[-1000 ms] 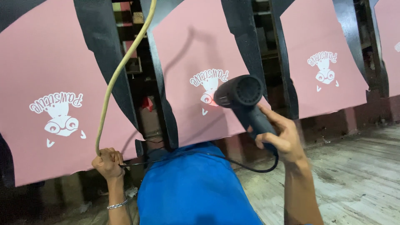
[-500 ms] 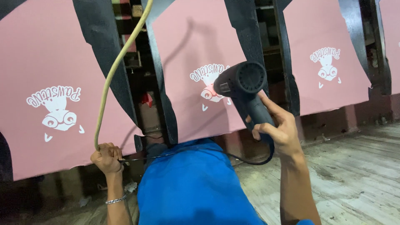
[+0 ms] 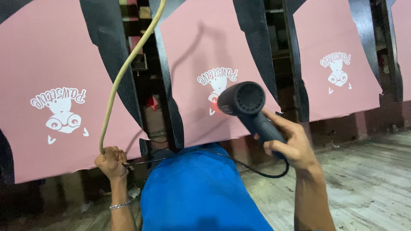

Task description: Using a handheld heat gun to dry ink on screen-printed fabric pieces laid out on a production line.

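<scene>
My right hand (image 3: 287, 145) grips the handle of a dark heat blower (image 3: 246, 102), whose nozzle points at the white print on the middle pink cloth panel (image 3: 205, 64). A red glow shows on the cloth beside the nozzle. My left hand (image 3: 110, 161) is closed around a tan hose (image 3: 124, 72) that runs up out of the top of the view, and it also pinches the blower's black cord (image 3: 257, 171). The cord loops back under my right hand. My blue-clad front (image 3: 197, 192) fills the bottom middle.
Pink cloth panels with white prints lie on a row of black boards: one at the left (image 3: 51, 77), one at the right (image 3: 334, 55). Dark frame parts (image 3: 147, 85) show between them. A worn wooden floor (image 3: 364, 171) spreads at the lower right.
The blower has shifted slightly left and down across the middle panel's print. My left hand has stayed on the hose and cord.
</scene>
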